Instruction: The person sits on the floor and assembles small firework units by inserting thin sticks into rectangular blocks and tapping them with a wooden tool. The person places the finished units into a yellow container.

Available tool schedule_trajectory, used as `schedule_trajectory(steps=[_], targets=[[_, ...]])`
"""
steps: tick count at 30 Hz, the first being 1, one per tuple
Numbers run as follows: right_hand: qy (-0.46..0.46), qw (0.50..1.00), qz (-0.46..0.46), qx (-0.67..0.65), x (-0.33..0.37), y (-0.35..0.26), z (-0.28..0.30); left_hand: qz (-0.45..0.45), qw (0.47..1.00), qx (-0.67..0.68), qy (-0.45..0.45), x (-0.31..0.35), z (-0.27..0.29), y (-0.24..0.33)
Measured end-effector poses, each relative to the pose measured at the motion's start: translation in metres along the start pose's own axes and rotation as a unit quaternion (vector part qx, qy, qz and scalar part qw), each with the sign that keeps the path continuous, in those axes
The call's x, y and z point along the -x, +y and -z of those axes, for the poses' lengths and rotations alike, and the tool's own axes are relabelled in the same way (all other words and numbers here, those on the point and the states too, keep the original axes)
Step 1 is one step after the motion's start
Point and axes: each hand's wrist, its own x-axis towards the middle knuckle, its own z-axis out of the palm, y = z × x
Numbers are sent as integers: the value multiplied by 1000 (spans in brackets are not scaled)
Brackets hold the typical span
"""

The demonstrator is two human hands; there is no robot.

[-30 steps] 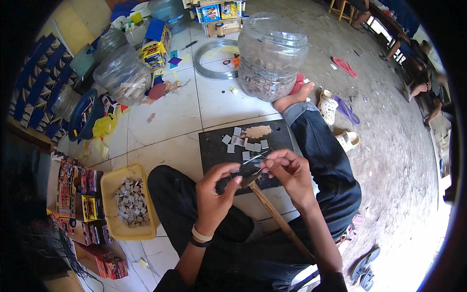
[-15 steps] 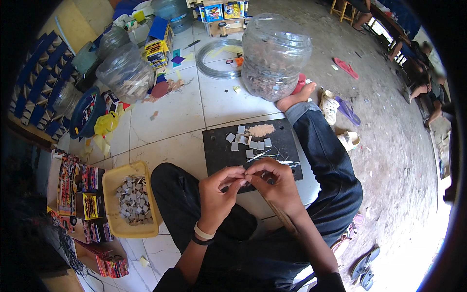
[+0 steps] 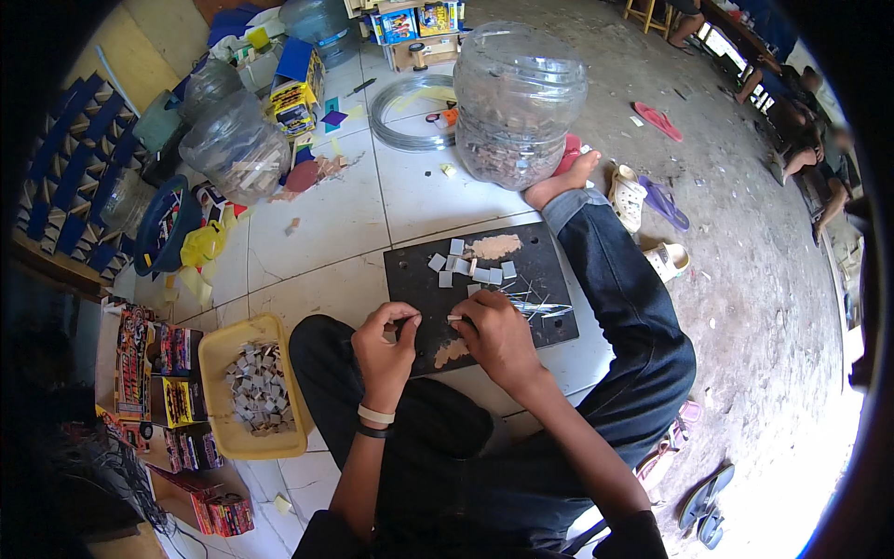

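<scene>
My right hand (image 3: pixel 501 340) hovers over a dark flat board (image 3: pixel 410 279), its thumb and fingers closed on a small pale piece (image 3: pixel 454 318). To its left my left hand (image 3: pixel 384 352) is pinched at thumb and forefinger near the board's left edge; anything between those fingertips is too small to make out. Several small grey squares (image 3: pixel 461 265) lie on the far part of the board, beside a pale crumbly patch (image 3: pixel 494 246). Thin shiny strips (image 3: pixel 538 306) rest at its right side, partly behind my right hand. Another pale patch (image 3: pixel 453 352) shows nearer me.
Left of my knee stands a yellow basin (image 3: pixel 209 391) heaped with small grey pieces (image 3: pixel 258 387). Printed boxes (image 3: pixel 130 363) line its left. Beyond the board are a cut clear plastic bottle (image 3: pixel 520 102) and a wire coil (image 3: pixel 377 126). Sandals (image 3: pixel 666 207) lie on the right.
My hands, together over the board before, have come apart. The left moved left and the right lowered slightly with a small pale piece in its fingers. The near pale patch is now uncovered.
</scene>
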Motion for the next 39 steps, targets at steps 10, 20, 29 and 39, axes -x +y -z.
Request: schedule_trajectory(steps=[10,20,29,39], targets=[[-8,999,19,35,0,2,-3,-153,968,-181,-79,-18,17,18],[-5,1000,15,13,1,6,-4,17,982,182,-39,-3,-27,9],[7,1000,14,0,3,8,-4,73,954,290,8,4,-39,6],[-9,1000,4,5,2,8,-3,54,964,261,24,5,-47,10]])
